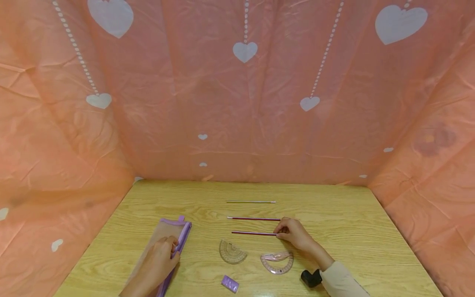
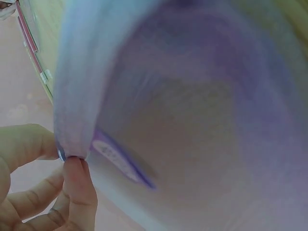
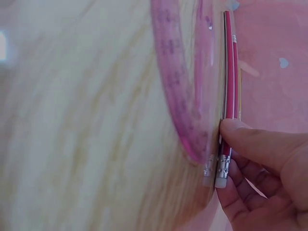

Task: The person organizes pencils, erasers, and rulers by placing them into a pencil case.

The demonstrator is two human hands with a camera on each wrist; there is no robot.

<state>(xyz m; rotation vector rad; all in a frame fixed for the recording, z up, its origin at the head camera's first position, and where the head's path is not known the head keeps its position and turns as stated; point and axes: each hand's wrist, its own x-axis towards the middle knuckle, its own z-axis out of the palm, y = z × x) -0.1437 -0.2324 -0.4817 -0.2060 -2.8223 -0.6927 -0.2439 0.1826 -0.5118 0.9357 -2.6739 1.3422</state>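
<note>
My left hand (image 1: 157,258) pinches the edge of a purple-trimmed mesh zip pouch (image 1: 163,232) lying at the left. In the left wrist view thumb and finger grip the pouch's edge (image 2: 77,110), beside a small purple piece with a white printed label (image 2: 115,159). A dark red pencil (image 1: 254,233) lies crosswise at mid-table; my right hand (image 1: 293,233) holds its right end. The right wrist view shows thumb and fingers at this pencil (image 3: 228,86), near its white eraser tip. Another red pencil (image 1: 252,218) lies just beyond it.
A thin yellowish pencil (image 1: 250,201) lies farthest back. Nearer are a clear protractor (image 1: 232,252), a pinkish protractor (image 1: 277,270), a purple wrapped block (image 1: 230,284) and a black object (image 1: 311,278) by the right sleeve. Pink cloth (image 1: 245,103) walls the table's back and sides.
</note>
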